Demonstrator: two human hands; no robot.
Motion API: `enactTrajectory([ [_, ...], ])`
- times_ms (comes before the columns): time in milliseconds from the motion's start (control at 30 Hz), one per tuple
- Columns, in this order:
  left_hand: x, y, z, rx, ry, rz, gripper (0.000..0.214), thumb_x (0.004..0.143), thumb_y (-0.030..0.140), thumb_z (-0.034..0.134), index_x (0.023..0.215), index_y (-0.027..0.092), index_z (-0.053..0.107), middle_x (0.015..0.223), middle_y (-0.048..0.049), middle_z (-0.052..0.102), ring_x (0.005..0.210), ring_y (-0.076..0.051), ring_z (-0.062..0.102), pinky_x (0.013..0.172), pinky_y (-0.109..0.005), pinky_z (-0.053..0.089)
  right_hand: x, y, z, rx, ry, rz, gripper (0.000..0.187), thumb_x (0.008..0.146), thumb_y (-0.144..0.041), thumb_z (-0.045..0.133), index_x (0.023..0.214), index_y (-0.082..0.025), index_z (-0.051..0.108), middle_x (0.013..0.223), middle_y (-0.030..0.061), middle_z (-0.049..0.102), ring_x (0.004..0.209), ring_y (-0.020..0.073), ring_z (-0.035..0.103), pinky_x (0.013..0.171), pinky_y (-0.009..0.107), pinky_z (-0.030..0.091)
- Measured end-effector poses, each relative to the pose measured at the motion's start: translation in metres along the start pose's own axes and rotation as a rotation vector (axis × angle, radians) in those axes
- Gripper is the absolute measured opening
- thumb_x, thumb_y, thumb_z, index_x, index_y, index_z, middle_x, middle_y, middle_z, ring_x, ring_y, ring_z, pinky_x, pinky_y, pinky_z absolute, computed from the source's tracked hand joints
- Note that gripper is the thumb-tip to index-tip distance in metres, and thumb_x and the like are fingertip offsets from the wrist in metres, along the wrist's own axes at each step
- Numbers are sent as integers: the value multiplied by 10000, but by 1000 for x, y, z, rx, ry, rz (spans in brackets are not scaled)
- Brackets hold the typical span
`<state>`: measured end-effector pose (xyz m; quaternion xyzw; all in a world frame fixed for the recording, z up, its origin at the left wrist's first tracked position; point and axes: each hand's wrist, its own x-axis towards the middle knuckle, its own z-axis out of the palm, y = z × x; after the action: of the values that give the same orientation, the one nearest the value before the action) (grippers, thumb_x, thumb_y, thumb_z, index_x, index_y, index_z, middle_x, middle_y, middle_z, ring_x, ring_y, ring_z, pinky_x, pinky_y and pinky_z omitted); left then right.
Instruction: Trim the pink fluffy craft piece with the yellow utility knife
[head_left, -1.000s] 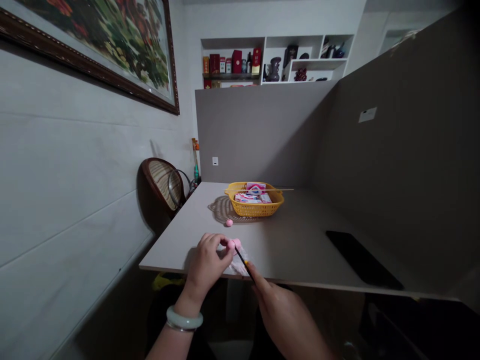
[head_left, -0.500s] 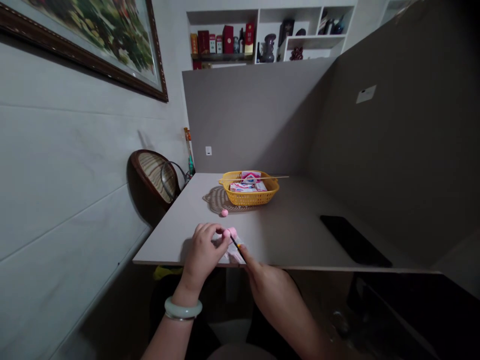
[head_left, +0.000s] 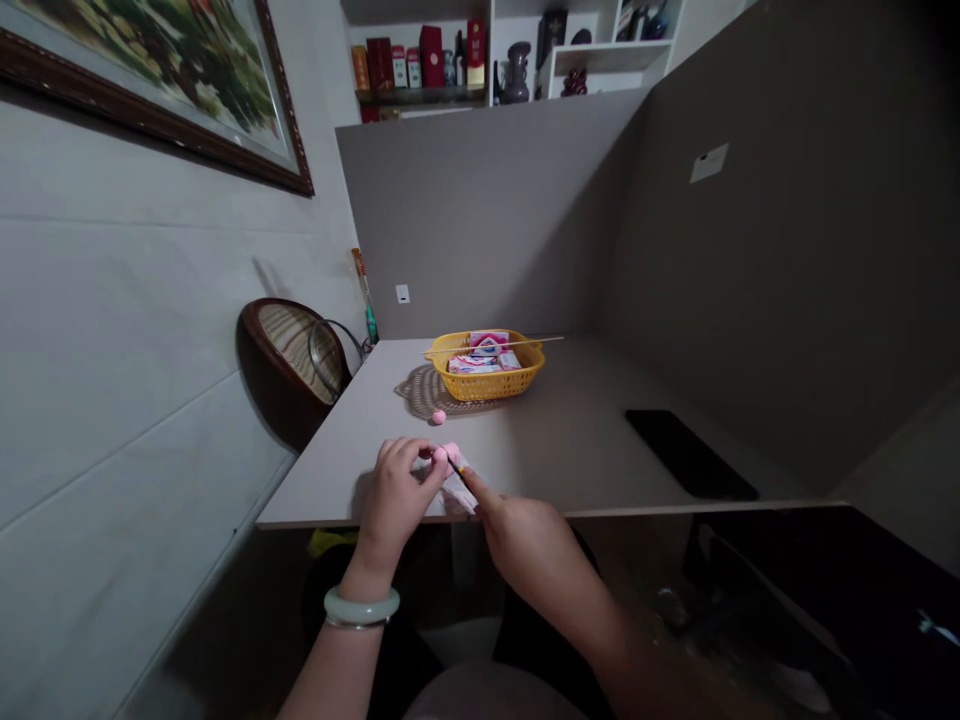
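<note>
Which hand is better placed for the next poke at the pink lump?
Probably the right hand: its thin tool reaches the pink lump, while the left hand grips it.

Grey laminate bench point(head_left: 570, 450), front edge in view. On it, toward the far end: one yellow plastic basket point(head_left: 487, 385), its left side on a round woven mat point(head_left: 415, 390). One small pink clay ball point(head_left: 439, 417) rests just off the mat's near edge. A flat black slab point(head_left: 690, 455) lies at right, well apart. A crumpled white sheet point(head_left: 457, 498) lies near the front edge.
</note>
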<state>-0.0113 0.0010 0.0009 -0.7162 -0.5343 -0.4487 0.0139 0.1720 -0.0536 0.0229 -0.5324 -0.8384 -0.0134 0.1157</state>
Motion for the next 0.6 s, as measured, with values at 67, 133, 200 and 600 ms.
enactTrajectory([
  [67, 2, 0, -3, -34, -36, -47, 124, 875, 332, 598, 855, 228, 663, 892, -30, 678, 911, -202, 608, 820, -337, 494, 1, 2, -1, 47, 17, -14, 639, 928, -106, 392, 1544, -230, 270, 802, 68, 771, 621, 182, 703, 467, 241, 290],
  [133, 3, 0, -6, -72, -82, -85, 151, 874, 364, 602, 871, 231, 673, 921, -32, 682, 935, -203, 617, 827, -339, 510, -3, 5, -2, 94, 36, -23, 631, 937, -120, 393, 1544, -241, 270, 814, 65, 774, 629, 176, 706, 474, 233, 300],
  [200, 2, -1, -8, -105, -122, -75, 173, 871, 395, 614, 901, 239, 682, 960, -34, 685, 973, -205, 616, 854, -345, 517, -10, 10, -3, 137, 42, -24, 624, 939, -126, 397, 1539, -254, 284, 812, 56, 773, 630, 173, 706, 483, 223, 320],
  [600, -9, 11, -16, -75, -337, 86, 230, 846, 415, 664, 1003, 247, 671, 1029, -44, 678, 1044, -216, 583, 907, -360, 499, -54, 37, -2, 414, -8, 44, 505, 934, -158, 462, 1410, -321, 510, 1093, 30, 758, 921, 185, 726, 766, 262, 526],
])
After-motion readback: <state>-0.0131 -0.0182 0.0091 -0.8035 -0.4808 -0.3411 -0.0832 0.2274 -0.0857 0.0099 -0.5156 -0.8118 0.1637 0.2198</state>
